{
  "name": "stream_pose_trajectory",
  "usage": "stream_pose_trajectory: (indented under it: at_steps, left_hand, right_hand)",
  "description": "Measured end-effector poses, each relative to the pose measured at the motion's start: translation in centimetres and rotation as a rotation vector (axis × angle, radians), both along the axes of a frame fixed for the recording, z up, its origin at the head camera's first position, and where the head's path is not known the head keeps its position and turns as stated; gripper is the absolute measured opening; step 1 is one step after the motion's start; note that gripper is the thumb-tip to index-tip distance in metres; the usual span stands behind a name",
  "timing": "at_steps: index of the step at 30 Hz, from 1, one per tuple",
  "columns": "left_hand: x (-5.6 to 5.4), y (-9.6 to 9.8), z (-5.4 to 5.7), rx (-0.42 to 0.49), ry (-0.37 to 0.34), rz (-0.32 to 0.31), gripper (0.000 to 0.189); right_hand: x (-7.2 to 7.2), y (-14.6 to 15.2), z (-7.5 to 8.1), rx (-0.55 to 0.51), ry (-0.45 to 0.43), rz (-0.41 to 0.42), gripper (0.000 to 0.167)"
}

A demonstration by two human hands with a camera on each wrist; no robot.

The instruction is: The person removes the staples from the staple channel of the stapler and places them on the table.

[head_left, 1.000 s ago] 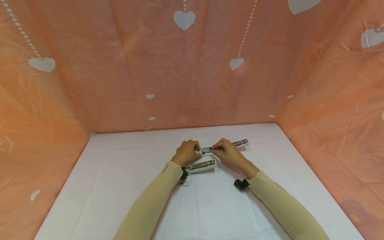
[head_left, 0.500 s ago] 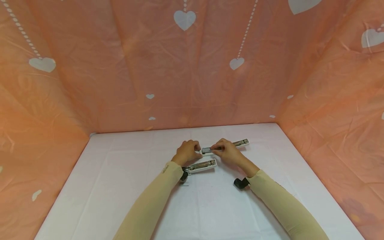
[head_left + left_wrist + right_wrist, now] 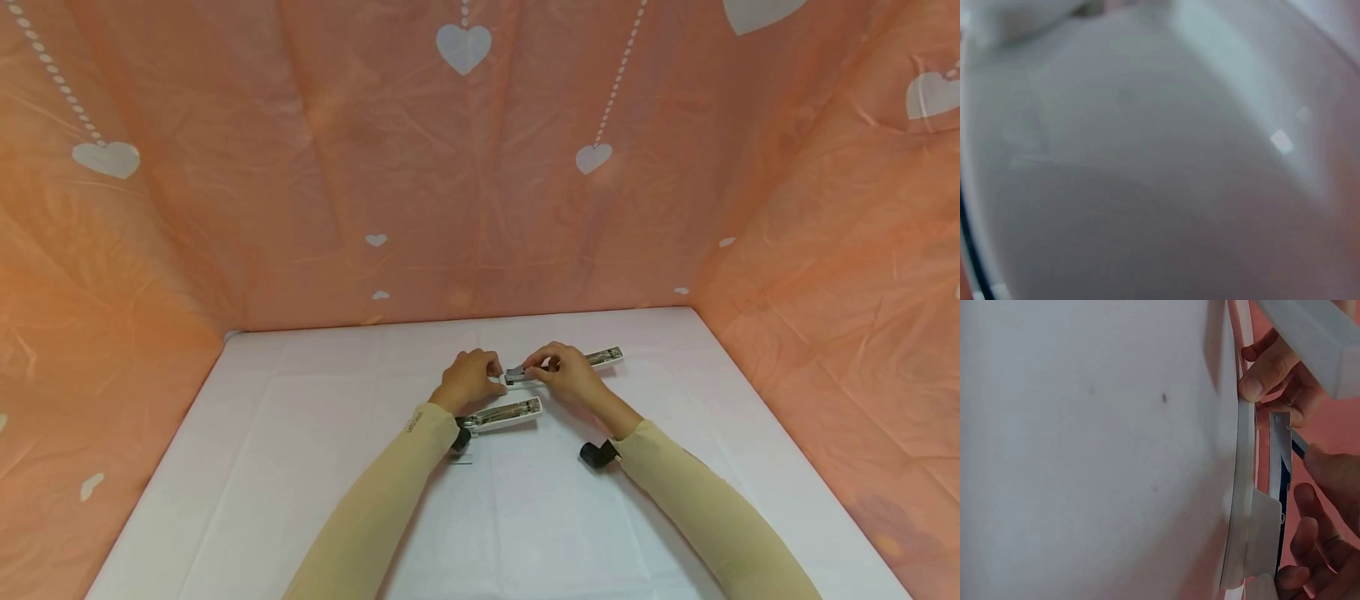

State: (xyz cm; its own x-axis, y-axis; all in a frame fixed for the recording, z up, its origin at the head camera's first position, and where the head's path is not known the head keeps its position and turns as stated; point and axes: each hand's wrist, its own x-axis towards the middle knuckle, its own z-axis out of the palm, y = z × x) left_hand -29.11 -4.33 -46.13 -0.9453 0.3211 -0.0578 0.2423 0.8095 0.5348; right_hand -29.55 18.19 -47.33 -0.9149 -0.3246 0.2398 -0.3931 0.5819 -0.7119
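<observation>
Two white staplers lie folded open on the table. My left hand (image 3: 467, 379) grips the base end of the far stapler (image 3: 604, 357), its thumb (image 3: 1254, 386) pressing the white base in the right wrist view. Over that stapler, my right hand (image 3: 567, 377) pinches a small grey strip (image 3: 1298, 444) that looks like staples, held at a tilt beside the metal magazine (image 3: 1280, 434). The strip's far end is hidden by the fingers. The near stapler (image 3: 508, 412) lies just in front, partly behind my left wrist. A pale, blurred surface fills the left wrist view.
A thin strip (image 3: 461, 462) lies on the white table (image 3: 555, 533) near my left sleeve. Black wrist cameras (image 3: 597, 454) hang close above the tabletop. An orange curtain (image 3: 480, 208) with hearts stands behind and on both sides.
My right hand has risen slightly and its wrist has shifted a little left, with the fingers more arched over the far stapler. My left hand and both staplers have stayed in place.
</observation>
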Motion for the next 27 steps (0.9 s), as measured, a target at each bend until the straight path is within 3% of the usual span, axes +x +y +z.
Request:
stream_pose_trajectory:
  at_steps: [10,16,22,27]
  left_hand:
    - [0.0,0.1,0.07,-0.013,-0.003,0.002,0.024]
    - [0.08,0.03,0.13,-0.014,-0.006,0.0,0.024]
    - [0.0,0.02,-0.02,-0.003,-0.015,0.009,0.023]
    - [0.03,0.11,0.07,-0.001,-0.029,0.015,0.023]
  right_hand:
    - [-0.28,-0.48,0.1,-0.047,-0.026,0.038,0.007]
    - [-0.44,-0.67,0.21,-0.047,-0.017,0.06,0.018]
    - [-0.59,-0.61,0.08,0.018,0.016,0.076,0.015]
    - [-0.51,-0.46,0.07,-0.011,0.051,0.07,0.014]
